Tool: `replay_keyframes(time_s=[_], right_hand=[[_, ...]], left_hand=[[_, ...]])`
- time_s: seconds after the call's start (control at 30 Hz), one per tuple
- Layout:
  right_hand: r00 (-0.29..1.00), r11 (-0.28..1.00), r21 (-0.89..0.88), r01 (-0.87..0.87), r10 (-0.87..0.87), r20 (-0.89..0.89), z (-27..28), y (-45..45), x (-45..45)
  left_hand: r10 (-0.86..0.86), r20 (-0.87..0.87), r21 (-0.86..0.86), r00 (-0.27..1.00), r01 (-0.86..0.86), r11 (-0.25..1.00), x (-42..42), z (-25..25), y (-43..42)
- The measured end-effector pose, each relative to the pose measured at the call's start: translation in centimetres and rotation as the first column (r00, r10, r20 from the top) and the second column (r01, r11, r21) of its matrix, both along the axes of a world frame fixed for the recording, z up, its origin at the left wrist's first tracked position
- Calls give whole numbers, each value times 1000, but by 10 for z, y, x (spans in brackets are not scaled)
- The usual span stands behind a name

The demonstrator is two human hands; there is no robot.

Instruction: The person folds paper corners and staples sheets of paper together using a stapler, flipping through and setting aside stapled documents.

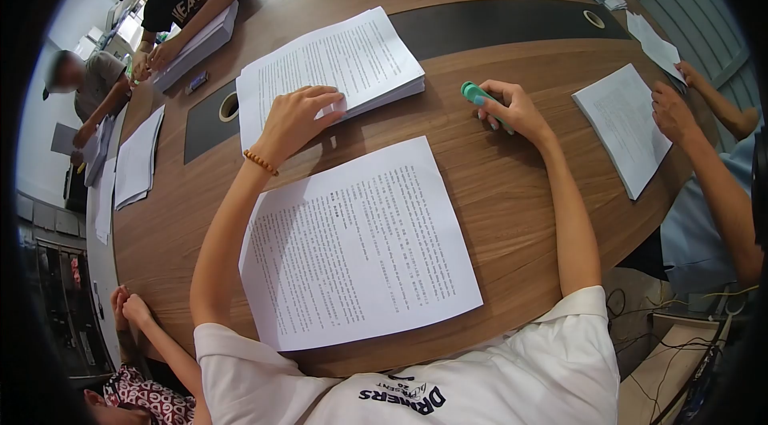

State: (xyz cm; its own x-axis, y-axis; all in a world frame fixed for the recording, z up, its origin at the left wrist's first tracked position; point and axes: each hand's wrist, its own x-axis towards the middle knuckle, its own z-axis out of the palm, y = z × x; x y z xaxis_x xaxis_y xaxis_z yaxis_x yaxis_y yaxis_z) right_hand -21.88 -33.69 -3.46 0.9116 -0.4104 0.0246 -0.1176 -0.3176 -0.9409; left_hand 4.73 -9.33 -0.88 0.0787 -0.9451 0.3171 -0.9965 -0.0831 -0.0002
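Note:
My left hand [302,123], with a beaded bracelet at the wrist, rests its spread fingers on the near edge of a thick stack of printed sheets [352,53]. To the right, over the wooden table, my right hand [508,111] is closed around a green highlighter [474,92], whose capped-looking end points to the upper left. Between my forearms a printed sheet [364,245] lies flat near the table's front edge. Both of its columns of text are visible, and no hand touches it.
Dark inlaid panels with round cable holes [594,19] cross the table [512,209]. At the right a person's hands hold papers by a stack [628,129]. People at the upper left handle stacks [196,45]; another person's clasped hands are at lower left. Cables hang at lower right.

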Motion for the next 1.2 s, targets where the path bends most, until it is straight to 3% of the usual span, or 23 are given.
replay_keyframes(time_s=[0.17,0.27,0.43,0.53,0.6,0.7,0.83,0.93,1.0,1.2], right_hand=[[1000,1000,3,-10,10,12,-2,-2,0],[1000,1000,7,-16,16,25,-2,-2,0],[1000,1000,-24,14,-14,-11,-1,-1,0],[999,999,-36,31,-32,-23,-2,-1,0],[1000,999,-29,23,-24,-17,1,2,-1],[1000,999,-25,26,-26,-9,-1,-1,0],[1000,999,-33,20,-20,-5,-2,-1,-1],[1000,999,-41,18,-18,-5,-2,-2,0],[1000,999,-23,25,-25,1,-2,-2,0],[1000,999,-40,6,-5,20,-5,-3,-1]], left_hand=[[30,-107,54,994,-24,998,-1,7,1],[26,-171,0,985,-26,1000,4,9,0],[192,-151,-290,970,-229,929,31,37,-12],[257,-240,-306,936,-324,895,57,65,-20],[89,-233,-463,968,-191,865,81,72,-21],[203,-331,-346,922,-319,883,86,85,-20],[133,-397,-357,908,-287,889,93,74,-20],[119,-530,-257,839,-293,921,82,68,-17],[182,-745,20,642,-251,968,70,66,-16],[82,-850,-96,521,-306,947,70,62,-21]])
